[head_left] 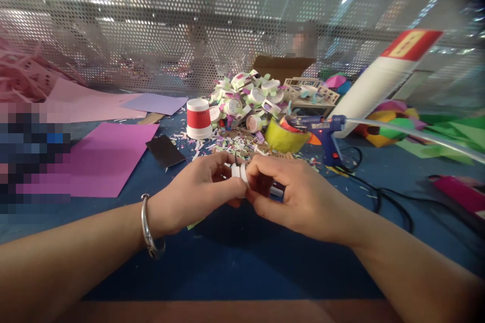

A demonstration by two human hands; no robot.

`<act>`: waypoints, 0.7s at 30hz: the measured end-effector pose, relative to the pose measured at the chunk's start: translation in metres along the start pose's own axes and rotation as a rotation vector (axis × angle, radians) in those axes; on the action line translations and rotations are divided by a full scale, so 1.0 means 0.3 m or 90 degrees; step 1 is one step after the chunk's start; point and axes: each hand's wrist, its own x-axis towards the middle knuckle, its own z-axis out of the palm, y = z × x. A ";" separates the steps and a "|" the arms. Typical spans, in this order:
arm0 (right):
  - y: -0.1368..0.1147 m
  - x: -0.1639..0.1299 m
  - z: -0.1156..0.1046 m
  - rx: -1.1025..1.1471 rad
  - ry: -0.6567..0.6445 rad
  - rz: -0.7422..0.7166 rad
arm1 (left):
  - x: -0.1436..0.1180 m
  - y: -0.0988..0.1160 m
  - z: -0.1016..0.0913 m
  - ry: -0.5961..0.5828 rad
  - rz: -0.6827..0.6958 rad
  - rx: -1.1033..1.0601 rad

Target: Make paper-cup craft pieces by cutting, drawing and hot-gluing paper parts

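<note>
Blue tabletop (235, 262), mesh screen behind. Purple paper (102, 156) flat at left; red cup (198, 118) upside down; left hand (197, 194) and right hand (299, 194) pinch one small white piece (240, 171) between them, steadied above the tabletop; glue gun (322, 128) propped upright nearby.

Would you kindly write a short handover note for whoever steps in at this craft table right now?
Left hand: closed on the small white piece, held above the blue table.
Right hand: gripping the same piece from the other side; a marker-like tip pokes out under its fingers.
Nearby: blue glue gun standing just behind the hands, yellow tape roll, red-and-white paper cup upside down, purple paper sheet to the left.
Done: a pile of finished decorated pieces lies behind.
Left: the held piece looks unfinished; how far along is hidden by the fingers.
</note>
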 end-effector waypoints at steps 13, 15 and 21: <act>0.002 0.000 -0.003 0.057 -0.014 0.025 | 0.008 -0.004 -0.005 -0.010 0.019 0.020; 0.002 0.001 -0.004 0.061 -0.014 0.029 | 0.010 -0.004 -0.008 -0.004 0.020 0.029; 0.001 0.002 -0.007 0.050 -0.022 0.042 | 0.014 -0.004 -0.009 -0.010 -0.017 -0.005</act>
